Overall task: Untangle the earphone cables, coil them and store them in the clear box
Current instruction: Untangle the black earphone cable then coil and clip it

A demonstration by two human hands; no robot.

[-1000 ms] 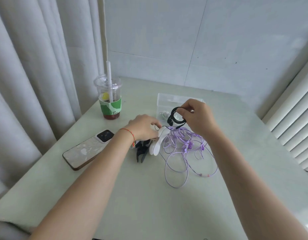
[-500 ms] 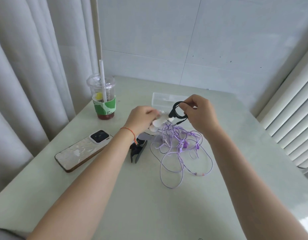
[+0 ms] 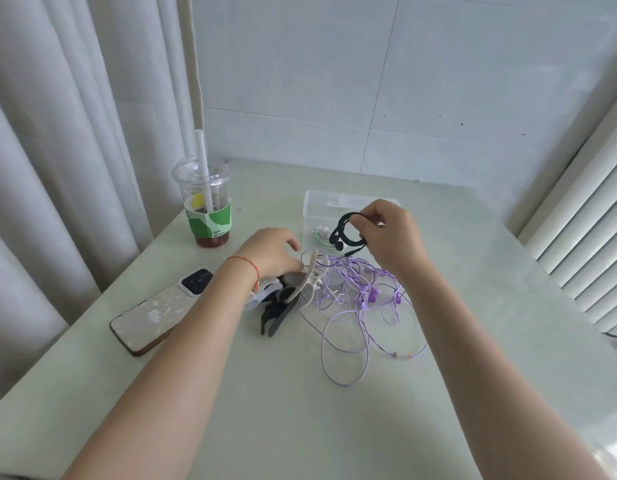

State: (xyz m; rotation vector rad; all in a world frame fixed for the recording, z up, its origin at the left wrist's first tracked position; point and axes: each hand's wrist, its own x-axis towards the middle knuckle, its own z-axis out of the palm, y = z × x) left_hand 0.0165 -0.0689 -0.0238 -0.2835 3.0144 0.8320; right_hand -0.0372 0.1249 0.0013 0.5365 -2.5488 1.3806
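1. Now my right hand (image 3: 391,237) is raised above the tabletop (image 3: 473,306), its grip pinching a small coil of black earphone cable (image 3: 346,232) between thumb and curled fingers.
2. That black coil hangs in front of the clear box (image 3: 314,206), over its near edge; an earbud and a plug dangle below the loop.
3. I see the clear box standing at the far middle of the tabletop, open at the top, with a pale coiled earphone (image 3: 319,234) already lying inside it.
4. My left hand (image 3: 270,252), a red string round its wrist, is down low to the left of the box, its grip curled round a beige claw clip (image 3: 308,277).
5. A black clip (image 3: 279,311) lies on the tabletop just near of the left hand, with something white beside it that I cannot make out.
6. The purple earphone cable (image 3: 348,306) lies in a loose tangle on the tabletop, under and near of the right hand, its loops spreading toward me.
7. A phone (image 3: 158,311) lies face down at the left, and an iced drink cup (image 3: 206,206) with a straw stands at the far left.
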